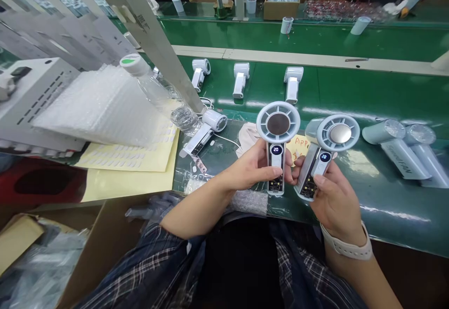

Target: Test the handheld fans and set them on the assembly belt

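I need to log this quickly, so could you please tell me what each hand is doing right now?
Left hand: closed on left handheld fan.
Right hand: closed on right handheld fan.

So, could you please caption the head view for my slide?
Left hand and right hand each hold a handheld fan above a green conveyor.

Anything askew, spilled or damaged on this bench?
Only the plastic bottle: it lies tilted over the bubble wrap and sticker sheets. No spill shows. Both held fans read 20 and look intact.
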`<move>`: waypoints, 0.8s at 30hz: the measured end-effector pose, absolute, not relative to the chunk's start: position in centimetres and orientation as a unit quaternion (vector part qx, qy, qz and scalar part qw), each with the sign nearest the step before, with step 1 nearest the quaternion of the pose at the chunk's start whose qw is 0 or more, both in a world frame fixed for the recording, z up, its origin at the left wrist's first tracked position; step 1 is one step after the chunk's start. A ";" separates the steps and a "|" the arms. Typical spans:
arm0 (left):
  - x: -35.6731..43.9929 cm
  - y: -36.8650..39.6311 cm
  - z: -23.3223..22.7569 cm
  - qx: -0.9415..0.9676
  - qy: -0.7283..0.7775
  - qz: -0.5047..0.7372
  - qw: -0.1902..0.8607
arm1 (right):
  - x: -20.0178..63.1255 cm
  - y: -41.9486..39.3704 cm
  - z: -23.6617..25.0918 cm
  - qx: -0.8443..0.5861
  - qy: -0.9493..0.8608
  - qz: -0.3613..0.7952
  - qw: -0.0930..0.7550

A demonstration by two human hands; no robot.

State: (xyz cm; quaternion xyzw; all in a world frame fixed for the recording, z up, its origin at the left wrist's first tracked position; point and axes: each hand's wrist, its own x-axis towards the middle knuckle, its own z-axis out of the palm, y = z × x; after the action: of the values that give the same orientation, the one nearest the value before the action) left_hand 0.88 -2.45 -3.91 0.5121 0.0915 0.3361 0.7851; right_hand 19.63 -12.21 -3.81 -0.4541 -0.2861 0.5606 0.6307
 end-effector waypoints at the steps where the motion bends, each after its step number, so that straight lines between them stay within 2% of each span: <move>1: 0.9 -2.4 -3.9 0.515 0.099 0.339 0.781 | 19.7 -12.2 -3.7 -0.451 -0.292 0.561 0.629; 9: 1.6 -2.1 -5.5 0.489 0.178 0.362 0.774 | 19.2 -11.8 -4.3 -0.471 -0.281 0.539 0.640; 14: 1.6 -1.9 -5.4 0.511 0.139 0.359 0.769 | 18.9 -11.7 -4.9 -0.478 -0.298 0.536 0.629; 19: 1.6 -1.6 -5.1 0.536 0.210 0.347 0.740 | 19.0 -11.7 -4.8 -0.471 -0.314 0.528 0.633; 24: 1.7 -1.5 -5.2 0.524 0.194 0.354 0.750 | 19.2 -11.6 -4.5 -0.467 -0.323 0.543 0.619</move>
State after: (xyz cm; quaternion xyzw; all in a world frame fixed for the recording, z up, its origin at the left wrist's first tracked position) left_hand 1.69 -1.49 -5.20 0.5239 0.1942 0.3543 0.7499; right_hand 19.22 -11.57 -4.52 -0.4668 -0.3232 0.5431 0.6186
